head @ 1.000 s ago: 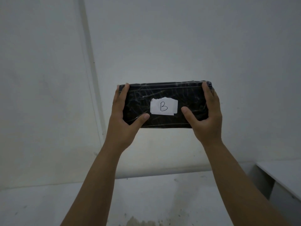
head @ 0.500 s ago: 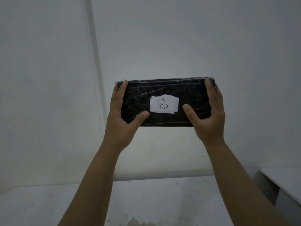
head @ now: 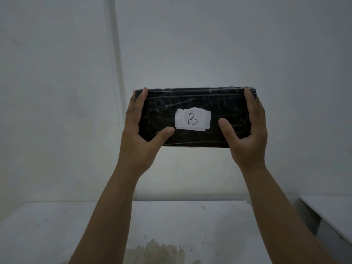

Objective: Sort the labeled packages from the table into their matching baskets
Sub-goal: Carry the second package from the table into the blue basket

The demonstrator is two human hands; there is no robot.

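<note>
While both hands, left hand (head: pixel 142 138) and right hand (head: pixel 247 138), clamp the package (head: pixel 194 103) ends high above the table (head: pixel 47 225), label (head: pixel 192 120) B shows; no baskets visible, drop-off pending.

Bare table (head: pixel 171 221) below; side surface (head: pixel 331 208) seemingly bounds the right.

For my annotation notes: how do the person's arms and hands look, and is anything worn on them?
Both forearms are bare, with no sleeves in view. The left hand and the right hand show no gloves, rings, watch or bracelet. Fingernails are short and unpainted.
</note>
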